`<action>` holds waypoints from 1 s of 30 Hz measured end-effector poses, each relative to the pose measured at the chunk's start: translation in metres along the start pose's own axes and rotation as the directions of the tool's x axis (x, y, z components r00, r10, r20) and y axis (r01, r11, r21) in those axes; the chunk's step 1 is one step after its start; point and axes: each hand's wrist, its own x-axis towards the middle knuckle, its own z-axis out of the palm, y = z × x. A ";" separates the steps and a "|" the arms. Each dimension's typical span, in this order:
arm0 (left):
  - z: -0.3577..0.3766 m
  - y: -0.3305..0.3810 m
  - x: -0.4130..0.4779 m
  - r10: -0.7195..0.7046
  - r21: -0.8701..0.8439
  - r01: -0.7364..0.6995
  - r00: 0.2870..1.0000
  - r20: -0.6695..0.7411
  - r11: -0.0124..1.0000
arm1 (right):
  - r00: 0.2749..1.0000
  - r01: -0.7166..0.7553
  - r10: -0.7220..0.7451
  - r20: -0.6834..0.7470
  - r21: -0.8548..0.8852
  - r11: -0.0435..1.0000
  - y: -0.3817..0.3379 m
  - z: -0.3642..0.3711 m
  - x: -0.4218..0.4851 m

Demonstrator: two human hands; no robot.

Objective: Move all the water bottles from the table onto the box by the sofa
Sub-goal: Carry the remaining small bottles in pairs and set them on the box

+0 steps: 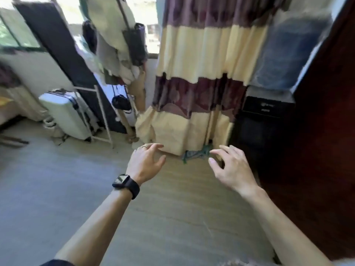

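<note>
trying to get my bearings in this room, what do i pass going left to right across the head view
white suitcase → small black bag → left hand → green cloth → right hand → black cabinet → dark red door

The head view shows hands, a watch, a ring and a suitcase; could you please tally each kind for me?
hands: 2, the left hand and the right hand, both holding nothing
watch: 1, on the left wrist
ring: 1, on the left hand
suitcase: 1, white
Total: 5
</note>
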 end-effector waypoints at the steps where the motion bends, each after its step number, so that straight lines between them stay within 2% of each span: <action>1: -0.029 -0.030 -0.006 -0.050 0.012 0.051 0.997 -0.058 0.999 | 0.997 0.082 -0.082 0.013 0.002 0.997 -0.037 0.008 0.017; 5: -0.139 -0.145 -0.041 -0.228 0.031 0.246 0.934 -0.277 0.969 | 0.937 0.340 -0.339 0.083 0.004 0.940 -0.190 0.046 0.071; 11: -0.283 -0.293 -0.102 -0.393 0.097 0.486 0.795 -0.462 0.869 | 0.801 0.590 -0.593 0.088 0.057 0.805 -0.411 0.114 0.110; 16: -0.368 -0.373 -0.146 -0.487 0.114 0.634 0.685 -0.543 0.765 | 0.712 0.681 -0.694 0.112 0.132 0.720 -0.545 0.159 0.122; 22: -0.441 -0.455 -0.166 -0.532 0.103 0.749 0.553 -0.641 0.655 | 0.615 0.753 -0.780 0.116 0.207 0.624 -0.665 0.211 0.153; 30: -0.499 -0.549 -0.100 -0.544 0.083 0.792 0.487 -0.684 0.605 | 0.539 0.794 -0.837 0.093 0.274 0.542 -0.775 0.274 0.250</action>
